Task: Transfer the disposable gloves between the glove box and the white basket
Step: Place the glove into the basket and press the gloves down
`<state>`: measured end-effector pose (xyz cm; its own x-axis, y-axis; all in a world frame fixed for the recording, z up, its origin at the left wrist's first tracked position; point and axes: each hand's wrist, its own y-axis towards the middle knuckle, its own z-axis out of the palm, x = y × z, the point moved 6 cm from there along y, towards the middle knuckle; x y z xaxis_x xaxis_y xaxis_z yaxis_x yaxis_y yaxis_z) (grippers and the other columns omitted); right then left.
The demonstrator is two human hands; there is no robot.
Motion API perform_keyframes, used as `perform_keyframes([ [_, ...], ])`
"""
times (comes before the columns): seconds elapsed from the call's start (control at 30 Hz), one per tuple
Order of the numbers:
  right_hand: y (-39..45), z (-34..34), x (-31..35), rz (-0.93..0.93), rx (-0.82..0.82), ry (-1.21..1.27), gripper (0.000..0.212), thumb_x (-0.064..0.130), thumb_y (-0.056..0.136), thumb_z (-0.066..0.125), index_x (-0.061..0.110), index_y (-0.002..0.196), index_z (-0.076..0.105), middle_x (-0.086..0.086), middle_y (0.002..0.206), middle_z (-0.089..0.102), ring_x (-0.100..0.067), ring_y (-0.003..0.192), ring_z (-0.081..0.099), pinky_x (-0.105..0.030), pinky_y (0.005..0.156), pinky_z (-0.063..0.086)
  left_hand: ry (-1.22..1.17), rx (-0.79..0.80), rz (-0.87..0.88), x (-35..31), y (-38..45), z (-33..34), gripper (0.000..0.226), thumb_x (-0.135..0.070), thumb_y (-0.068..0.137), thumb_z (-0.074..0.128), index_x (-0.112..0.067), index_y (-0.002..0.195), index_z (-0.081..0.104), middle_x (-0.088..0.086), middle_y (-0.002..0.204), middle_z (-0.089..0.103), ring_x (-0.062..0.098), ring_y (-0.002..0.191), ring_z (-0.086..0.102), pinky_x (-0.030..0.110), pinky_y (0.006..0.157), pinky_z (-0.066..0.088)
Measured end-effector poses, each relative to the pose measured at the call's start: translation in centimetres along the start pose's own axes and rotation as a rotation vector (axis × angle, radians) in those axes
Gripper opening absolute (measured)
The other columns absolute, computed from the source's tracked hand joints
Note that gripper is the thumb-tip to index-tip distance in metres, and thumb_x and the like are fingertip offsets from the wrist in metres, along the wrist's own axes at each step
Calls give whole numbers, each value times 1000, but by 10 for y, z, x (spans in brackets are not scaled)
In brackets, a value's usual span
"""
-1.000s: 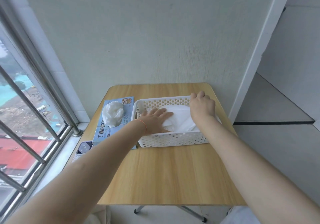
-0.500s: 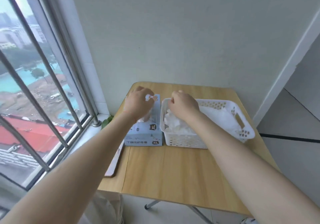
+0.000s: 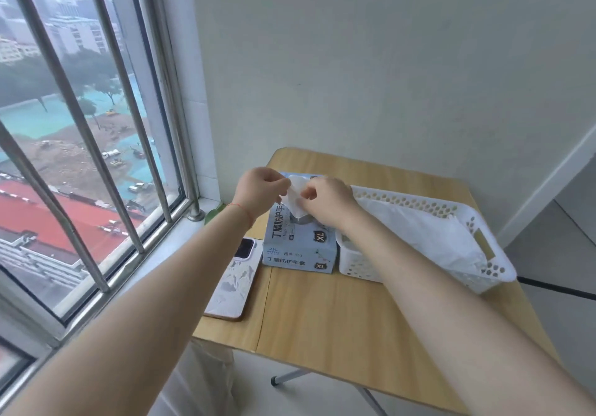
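Both hands pinch one white disposable glove [image 3: 295, 198] above the glove box [image 3: 300, 246]: the left hand [image 3: 261, 191] grips its upper left edge between thumb and curled fingers, and the right hand [image 3: 327, 201] holds its right side with fingers curled in. The glove hangs down between them, its lower end reaching the opening in the top of the box; whether that end is inside the opening cannot be told. A thin red string circles the left wrist.

From the head view, the glove box is pale blue with dark print and "XL" marks, and it stands on a light wooden table [image 3: 338, 319], near the left of the table. Just beside it on the right, touching or nearly so, sits the white basket [image 3: 467, 222], a perforated plastic tray with a slot handle at its right end. More white gloves [image 3: 425, 236] lie loosely heaped inside the basket. A phone [image 3: 237, 278] in a pale patterned case lies face down at the table's left edge, near the front left corner of the box. Left of the table, a barred window [image 3: 80, 125] looks out over rooftops and a teal field
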<state>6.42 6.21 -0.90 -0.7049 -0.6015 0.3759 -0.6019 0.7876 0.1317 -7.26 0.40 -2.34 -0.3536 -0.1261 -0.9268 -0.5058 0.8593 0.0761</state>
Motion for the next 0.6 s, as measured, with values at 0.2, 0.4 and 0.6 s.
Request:
perform_keyframes([
  [0.2,-2,-40,-6,66,-200,365,15,20,93,50,12,89,63,3,85,64,-13,76,56,-23,62,42,-34,-53,22,-8,1,0,18,-13,86,56,-20,102,59,4,95,62,21,79,59,29,68,48],
  [0.4,-1,-54,-7,88,-132,544,38,39,98,48,3,94,59,-10,87,70,-21,76,66,-31,69,47,50,70,240,-46,-7,10,40,-9,88,60,-26,124,63,-2,122,53,13,108,52,18,86,41],
  [0.6,-13,-57,-12,79,-110,559,31,29,101,45,16,75,57,1,71,66,-10,61,61,-24,63,44,212,-72,281,-55,-11,8,14,-27,90,67,-14,95,71,-2,95,68,10,87,58,14,73,42],
])
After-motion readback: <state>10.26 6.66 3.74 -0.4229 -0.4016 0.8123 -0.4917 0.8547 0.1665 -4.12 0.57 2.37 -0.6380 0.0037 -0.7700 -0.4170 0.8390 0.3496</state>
